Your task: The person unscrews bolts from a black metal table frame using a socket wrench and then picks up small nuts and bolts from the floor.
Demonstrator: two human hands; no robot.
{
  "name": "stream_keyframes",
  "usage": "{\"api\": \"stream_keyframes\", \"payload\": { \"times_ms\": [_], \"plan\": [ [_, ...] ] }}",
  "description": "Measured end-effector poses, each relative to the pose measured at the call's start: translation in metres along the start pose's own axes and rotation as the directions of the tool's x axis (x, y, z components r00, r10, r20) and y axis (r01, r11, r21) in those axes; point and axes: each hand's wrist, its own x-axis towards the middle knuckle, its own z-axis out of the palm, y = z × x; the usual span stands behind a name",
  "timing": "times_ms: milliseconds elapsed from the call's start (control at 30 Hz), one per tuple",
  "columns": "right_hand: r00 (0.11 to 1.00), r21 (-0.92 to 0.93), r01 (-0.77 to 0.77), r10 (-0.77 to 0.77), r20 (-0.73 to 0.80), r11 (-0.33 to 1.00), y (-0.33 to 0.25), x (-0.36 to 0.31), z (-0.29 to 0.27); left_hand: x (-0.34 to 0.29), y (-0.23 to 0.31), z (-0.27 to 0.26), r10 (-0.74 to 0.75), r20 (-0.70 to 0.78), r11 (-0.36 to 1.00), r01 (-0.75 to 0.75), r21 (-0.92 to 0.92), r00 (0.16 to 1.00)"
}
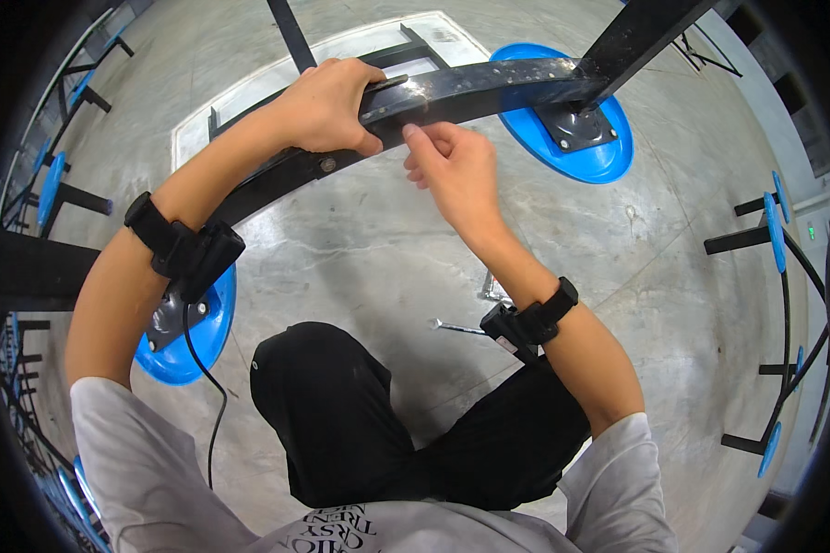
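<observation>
A black metal beam (489,85) crosses in front of me, bending down to the left. My left hand (327,103) is closed over it, fingers on the top face and thumb on the near side. A thin dark flat piece (386,83) lies along the top by those fingertips. Below the thumb, a bolt head (327,165) shows in the beam's side. Just under the beam's near edge is my right hand (454,164), its fingers curled in and thumb against them. Whatever it may hold is too small or hidden to make out.
Blue round seats with black mounting plates sit at the frame's ends, one seat (609,158) at upper right and another seat (194,355) at left. A wrench (456,326) lies on the concrete floor beside a clear plastic bag (495,288). More frames with blue seats line both sides.
</observation>
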Motion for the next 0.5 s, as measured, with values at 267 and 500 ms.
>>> {"api": "stream_keyframes", "payload": {
  "times_ms": [267, 500],
  "plan": [
    [0.977, -0.144, 0.179, -0.194, -0.091, 0.973, 0.012, 0.004, -0.003, 0.008, -0.005, 0.013, 0.077, -0.115, 0.997, -0.078, -0.004, 0.99],
    [0.999, -0.016, 0.032, -0.032, 0.008, 0.999, 0.009, 0.017, -0.03, 0.028, 0.027, -0.004, -0.027, 0.009, 1.0, 0.027, -0.013, 1.0]
  ]
}}
